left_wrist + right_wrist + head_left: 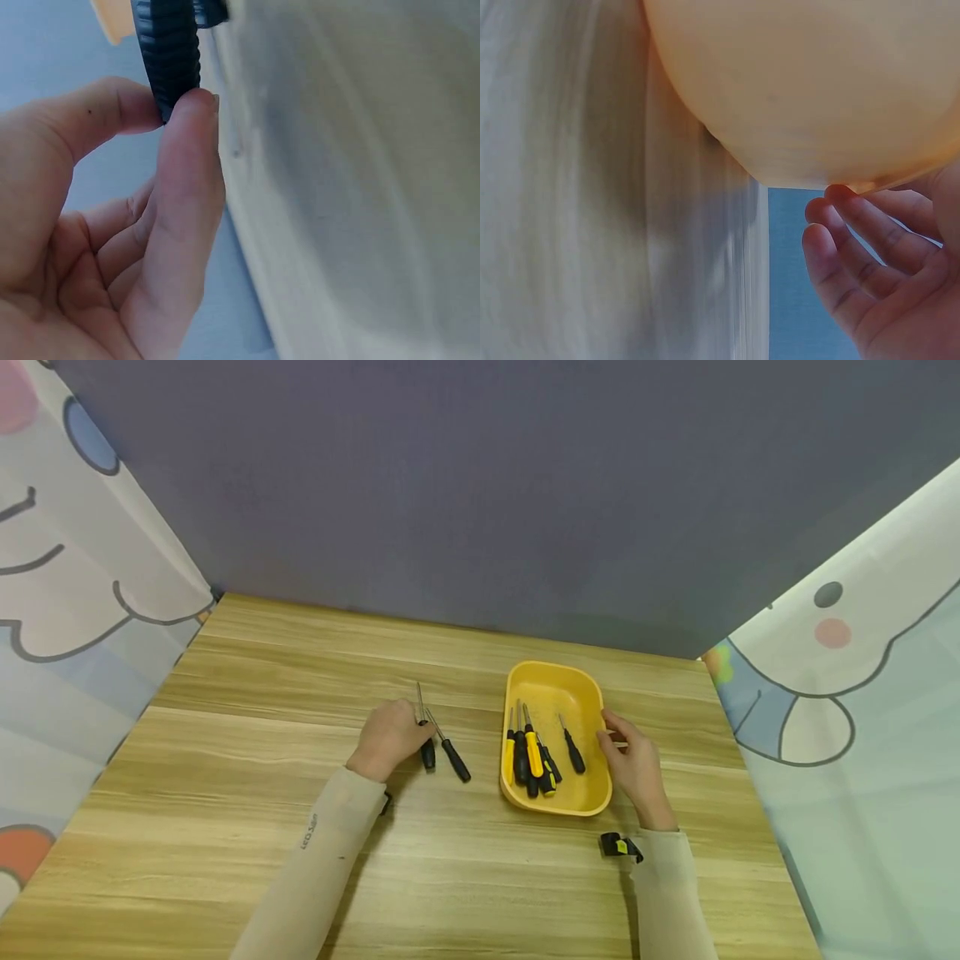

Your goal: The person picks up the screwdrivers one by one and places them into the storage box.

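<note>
My left hand (392, 735) pinches the black ribbed handle (169, 52) of a screwdriver between thumb and index finger, its thin metal shaft pointing away in the head view. Just right of that hand lies a second black-handled screwdriver (455, 760) on the table. A yellow plastic tray (557, 810) holds several screwdrivers, some black, some yellow and black. At the tray's right rim, my right hand (636, 768) holds the edge with thumb and fingers. From the right wrist, fingertips (840, 191) touch the tray's outer wall; the thumb is hidden there.
The wood-grain table (247, 727) runs back to a dark grey panel (450, 502). Cartoon-printed cloths (817, 693) hang at both sides. Inside the tray, one black screwdriver (572, 752) lies apart, right of the cluster.
</note>
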Motion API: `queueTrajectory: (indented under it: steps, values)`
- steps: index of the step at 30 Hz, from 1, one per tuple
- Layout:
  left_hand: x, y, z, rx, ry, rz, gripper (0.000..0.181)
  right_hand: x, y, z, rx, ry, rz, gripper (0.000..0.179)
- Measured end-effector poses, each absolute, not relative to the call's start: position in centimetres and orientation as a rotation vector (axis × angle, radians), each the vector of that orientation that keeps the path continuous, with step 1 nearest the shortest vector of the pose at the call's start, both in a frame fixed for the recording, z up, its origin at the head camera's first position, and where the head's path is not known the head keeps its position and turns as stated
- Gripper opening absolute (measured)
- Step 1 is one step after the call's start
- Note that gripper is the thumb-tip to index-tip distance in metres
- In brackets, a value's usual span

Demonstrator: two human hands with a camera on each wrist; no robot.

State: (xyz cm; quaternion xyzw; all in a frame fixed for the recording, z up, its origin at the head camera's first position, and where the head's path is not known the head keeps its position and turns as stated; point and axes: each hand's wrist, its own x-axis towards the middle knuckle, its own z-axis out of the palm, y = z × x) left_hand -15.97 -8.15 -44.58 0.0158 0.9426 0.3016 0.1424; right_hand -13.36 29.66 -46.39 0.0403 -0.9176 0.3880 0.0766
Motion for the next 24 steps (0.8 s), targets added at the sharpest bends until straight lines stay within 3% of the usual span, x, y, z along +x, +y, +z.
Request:
queueTrajectory:
  steps: [10, 24]
  values:
    - [-15.6, -6.5, -41.5, 0.232, 2.741, 0.833, 0.040, -13.3, 29.7, -46.4, 0.117, -2.745, 1.164, 0.039]
    - [-16.2, -1.9, -38.3, 0.418, 2.707, 0.916, 0.048, -13.4, 29.7, -46.4, 0.127, -2.739, 1.149, 0.039]
